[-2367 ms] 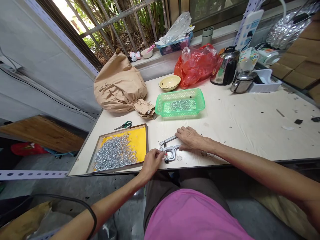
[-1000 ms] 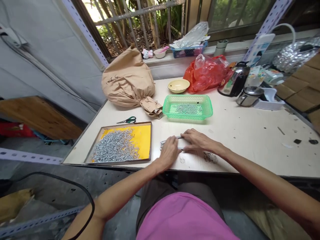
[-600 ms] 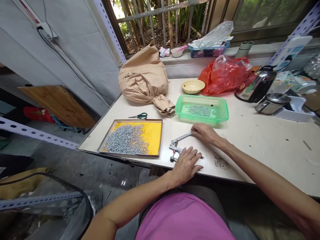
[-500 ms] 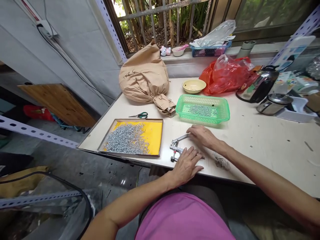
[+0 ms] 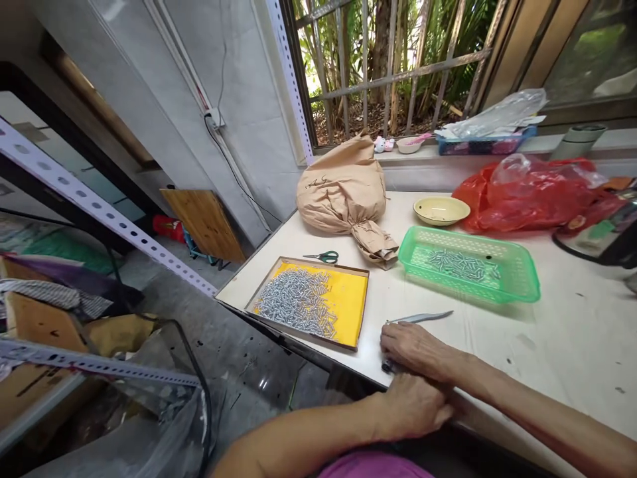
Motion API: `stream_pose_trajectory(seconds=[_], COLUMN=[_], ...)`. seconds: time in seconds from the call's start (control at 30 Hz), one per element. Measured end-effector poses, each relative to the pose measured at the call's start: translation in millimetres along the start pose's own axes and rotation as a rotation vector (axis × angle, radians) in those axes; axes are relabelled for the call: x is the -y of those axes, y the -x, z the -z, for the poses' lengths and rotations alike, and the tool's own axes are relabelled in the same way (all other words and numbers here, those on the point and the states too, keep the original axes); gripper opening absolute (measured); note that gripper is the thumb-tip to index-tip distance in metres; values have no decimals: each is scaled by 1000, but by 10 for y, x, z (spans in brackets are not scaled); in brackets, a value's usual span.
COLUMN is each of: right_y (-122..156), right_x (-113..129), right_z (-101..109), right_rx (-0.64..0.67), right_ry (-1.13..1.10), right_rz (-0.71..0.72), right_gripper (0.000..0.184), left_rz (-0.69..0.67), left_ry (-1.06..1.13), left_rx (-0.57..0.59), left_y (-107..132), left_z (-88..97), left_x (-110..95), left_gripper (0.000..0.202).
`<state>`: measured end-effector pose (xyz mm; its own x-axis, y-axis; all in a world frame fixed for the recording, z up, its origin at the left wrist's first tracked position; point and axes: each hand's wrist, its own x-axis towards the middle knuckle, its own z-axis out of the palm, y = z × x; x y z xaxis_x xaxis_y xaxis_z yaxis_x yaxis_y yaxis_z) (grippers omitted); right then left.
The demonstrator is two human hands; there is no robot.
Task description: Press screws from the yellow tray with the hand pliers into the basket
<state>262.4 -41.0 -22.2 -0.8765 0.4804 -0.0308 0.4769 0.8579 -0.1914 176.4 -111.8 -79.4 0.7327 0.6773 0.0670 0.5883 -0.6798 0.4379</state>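
Observation:
Hand press pliers [image 5: 425,317] lie at the front of the table, one grey handle pointing right. My right hand [image 5: 415,346] covers their head, its fingers curled down around it; a dark tip shows below the fingers. My left hand [image 5: 413,403] is just below at the table's edge, close against the right hand. Its fingers bend under and are partly hidden, so what they hold does not show. Left of the hands, a shallow cardboard tray [image 5: 354,318] with a yellow lining holds a heap of small silvery metal pieces [image 5: 293,302].
Behind the hands stands a green plastic basket [image 5: 517,282] with small metal pieces. Scissors [image 5: 326,257] lie behind the tray. Farther back are a tied brown bag [image 5: 343,189], a cream bowl [image 5: 441,211] and red plastic bags [image 5: 532,192].
My view has swung left. My right hand has moved from the handle's end onto the pliers' head and curled. My left hand has drawn back from the pliers to the table's edge.

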Motion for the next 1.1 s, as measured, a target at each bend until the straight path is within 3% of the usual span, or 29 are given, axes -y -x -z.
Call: stream_pose_trajectory(seconds=[0.13,0.23,0.3,0.37,0.47,0.5,0.57,0.67,0.83,0.93,1.1], right_y=[-70,-137,-100,25,317,420,603,785,917,978,1039], right_x=[126,67,-112,-398,-924,-1085,-1317,-1330,-707,-352,-69], right_z=[97,386,656,895,1017,983,831,527,126,-42,-191], right_rx=[-81,-438,-756,-1003,-1137,-1104,-918,-767,-634,-565,-502], right_ry=[-182,-297,-294,-184,0,45,123,129,-117,-240,-338], right_rz=[-46,-70,-138,-298,-533,-589,-679,-741,-601,-589,-585], right_gripper=[13,13,11,9,15,18,27,35,31,29,28], left_rz=[-9,-54,-31,139,400,469,562,590,547,547,509], left_ry=[5,-22,-91,-197,-368,-410,-450,-474,-507,-531,-583], left_rx=[-12,-84,-208,-354,-380,-350,-277,-173,-67,-11,56], left_y=[10,0,-10,-9,32,54,97,130,79,40,10], left_z=[-9,182,452,800,1314,1447,1626,1706,1690,1721,1796], left_x=[-26,49,235,544,1130,1318,1632,1910,2030,2052,2087], left_gripper=[41,35,32,30,30,29,26,24,25,28,26])
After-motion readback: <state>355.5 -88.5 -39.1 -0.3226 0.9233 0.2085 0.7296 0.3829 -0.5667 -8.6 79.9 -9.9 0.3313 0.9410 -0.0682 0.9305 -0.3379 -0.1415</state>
